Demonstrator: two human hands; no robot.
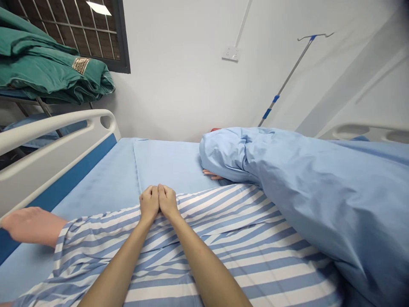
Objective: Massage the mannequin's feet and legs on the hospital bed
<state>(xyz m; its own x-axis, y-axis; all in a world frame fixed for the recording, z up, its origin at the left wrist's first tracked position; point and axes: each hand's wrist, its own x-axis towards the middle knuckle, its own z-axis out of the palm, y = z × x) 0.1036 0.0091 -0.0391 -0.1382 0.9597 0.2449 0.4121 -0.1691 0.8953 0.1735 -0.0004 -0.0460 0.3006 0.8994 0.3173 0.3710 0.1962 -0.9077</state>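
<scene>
My left hand (149,204) and my right hand (168,201) are side by side, touching at the thumbs. Both are closed, with the fingers curled down out of sight. They rest at the far edge of a leg in blue-and-white striped trousers (230,238). Whether they grip the cloth cannot be made out. The leg belongs to a figure lying across the bed, with a bare foot (36,226) at the left. A light blue quilt (297,183) covers the upper part of the body. From under it show the fingers of another hand (212,174).
The bed has a pale blue sheet (169,162) and a white-and-blue end board (60,157) at the left. Behind it lie folded green covers (54,68) below a barred window (79,25). A drip pole (287,79) leans at the right, near a wall socket (231,53).
</scene>
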